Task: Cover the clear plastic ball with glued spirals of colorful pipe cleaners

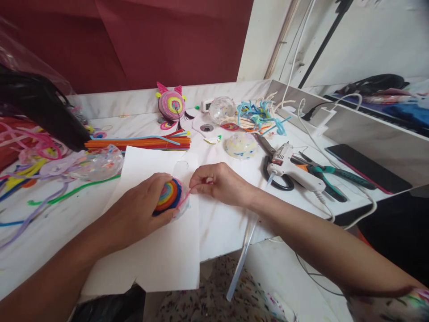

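Observation:
My left hand (139, 210) is curled around a round coil of rainbow pipe cleaners (168, 196), pressing it onto a white sheet of paper (167, 250). My right hand (217, 181) pinches the pink pipe cleaner end (185, 197) that runs off the coil's right edge. Both hands rest on the white table (228, 223), close together over the paper.
A bundle of orange and red pipe cleaners (140, 143) lies behind the paper. A white glue gun (291, 167), black-handled scissors (278, 176) and green pliers (331, 176) lie to the right. Clear domes (240, 145), a finished coiled figure (171, 105) and loose pipe cleaners (30, 174) surround them.

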A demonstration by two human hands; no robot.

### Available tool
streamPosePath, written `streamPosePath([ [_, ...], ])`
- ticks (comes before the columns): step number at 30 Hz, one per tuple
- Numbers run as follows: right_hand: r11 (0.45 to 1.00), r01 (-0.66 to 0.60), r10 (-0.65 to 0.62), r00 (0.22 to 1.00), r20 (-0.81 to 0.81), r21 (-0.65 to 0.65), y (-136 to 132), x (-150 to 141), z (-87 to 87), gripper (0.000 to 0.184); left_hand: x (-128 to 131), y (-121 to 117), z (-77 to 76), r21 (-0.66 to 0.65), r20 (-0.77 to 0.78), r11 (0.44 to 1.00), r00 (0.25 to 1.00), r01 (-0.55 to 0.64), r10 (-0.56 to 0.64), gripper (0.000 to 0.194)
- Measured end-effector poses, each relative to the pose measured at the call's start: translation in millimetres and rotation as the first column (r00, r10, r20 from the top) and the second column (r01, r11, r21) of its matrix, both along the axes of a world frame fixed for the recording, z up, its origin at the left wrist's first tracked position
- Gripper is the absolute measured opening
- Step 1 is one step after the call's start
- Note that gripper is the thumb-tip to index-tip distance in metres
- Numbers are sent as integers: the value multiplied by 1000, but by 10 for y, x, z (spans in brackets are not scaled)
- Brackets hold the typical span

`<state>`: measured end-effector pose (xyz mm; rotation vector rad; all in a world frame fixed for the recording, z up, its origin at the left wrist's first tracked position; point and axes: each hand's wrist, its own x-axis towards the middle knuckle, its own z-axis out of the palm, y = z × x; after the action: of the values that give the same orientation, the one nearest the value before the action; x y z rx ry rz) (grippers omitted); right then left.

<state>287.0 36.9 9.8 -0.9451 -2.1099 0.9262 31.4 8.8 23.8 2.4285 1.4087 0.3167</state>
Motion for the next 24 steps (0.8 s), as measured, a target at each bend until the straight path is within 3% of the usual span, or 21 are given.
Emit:
streamPosePath([
  [10, 1000, 25, -26, 997, 76, 18, 110, -134, 11, 17, 19, 0, 49, -9, -7, 1000, 1000, 26, -26, 41],
  [24, 996, 1, -15, 987, 158, 89, 217, -205, 33, 21, -37, -19, 15, 60, -3, 998, 999, 36, -36, 44],
])
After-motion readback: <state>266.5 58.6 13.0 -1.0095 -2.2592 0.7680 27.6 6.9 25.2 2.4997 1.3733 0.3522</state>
